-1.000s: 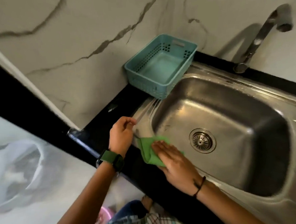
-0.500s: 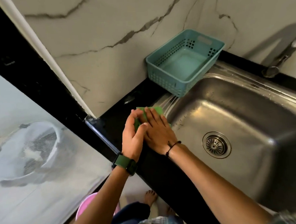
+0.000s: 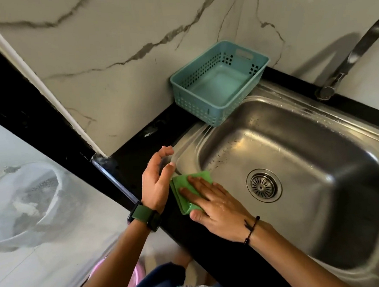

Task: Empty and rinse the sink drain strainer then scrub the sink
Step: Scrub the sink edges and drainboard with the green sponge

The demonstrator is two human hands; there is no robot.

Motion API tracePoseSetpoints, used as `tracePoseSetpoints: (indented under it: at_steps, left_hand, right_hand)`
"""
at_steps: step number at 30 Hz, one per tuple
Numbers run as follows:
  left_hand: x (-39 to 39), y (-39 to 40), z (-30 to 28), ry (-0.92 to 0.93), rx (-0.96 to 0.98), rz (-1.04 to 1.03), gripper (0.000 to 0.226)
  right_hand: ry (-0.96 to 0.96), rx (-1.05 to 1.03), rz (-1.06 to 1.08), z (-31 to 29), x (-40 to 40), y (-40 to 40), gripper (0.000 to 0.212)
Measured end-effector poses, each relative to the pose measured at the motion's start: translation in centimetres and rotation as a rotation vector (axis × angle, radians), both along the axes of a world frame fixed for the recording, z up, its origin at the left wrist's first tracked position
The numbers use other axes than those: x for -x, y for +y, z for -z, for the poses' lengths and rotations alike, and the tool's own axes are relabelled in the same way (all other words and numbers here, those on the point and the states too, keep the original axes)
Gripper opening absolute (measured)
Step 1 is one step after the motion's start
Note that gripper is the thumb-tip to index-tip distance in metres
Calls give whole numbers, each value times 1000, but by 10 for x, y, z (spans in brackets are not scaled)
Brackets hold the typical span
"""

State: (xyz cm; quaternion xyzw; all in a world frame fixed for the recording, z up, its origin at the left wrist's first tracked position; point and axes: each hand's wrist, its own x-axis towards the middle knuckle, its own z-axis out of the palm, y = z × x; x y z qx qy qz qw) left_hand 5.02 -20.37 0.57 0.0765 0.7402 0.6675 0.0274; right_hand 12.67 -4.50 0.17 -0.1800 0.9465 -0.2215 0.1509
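Observation:
A stainless steel sink [image 3: 333,164] fills the right of the view, with the round drain strainer [image 3: 263,185] seated in its floor. My right hand [image 3: 213,203] lies flat, fingers spread, pressing a green scrub cloth [image 3: 182,189] onto the sink's near-left rim. My left hand [image 3: 156,181] hovers just left of the cloth, over the black counter edge. Its fingers are curled loosely and apart, holding nothing. A green watch is on that wrist.
A teal plastic basket [image 3: 206,107] stands on the back-left corner of the sink rim against the marble wall. The metal tap [image 3: 340,70] rises at the back right. The black counter [image 3: 135,153] runs left of the sink. A white bowl-shaped object [image 3: 28,199] is blurred at lower left.
Both hands were together on the cloth at the sink's back-left rim half a second ago. The right hand has since slid the cloth back toward me, and the left hand has come off it.

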Motion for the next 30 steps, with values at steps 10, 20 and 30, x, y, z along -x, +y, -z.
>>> tracePoseSetpoints:
  at_steps: [10,20,30]
  left_hand:
    - [-4,5,-9,81,153,80,49]
    - [0,-1,-5,-18,-21,-68,39]
    - [-4,2,-7,47,-48,-164,40]
  right_hand:
    - [88,-114,134,13,80,-49,66]
    - [-81,-75,-111,-11,-41,33,55]
    - [137,-163,-76,1,60,-39,56]
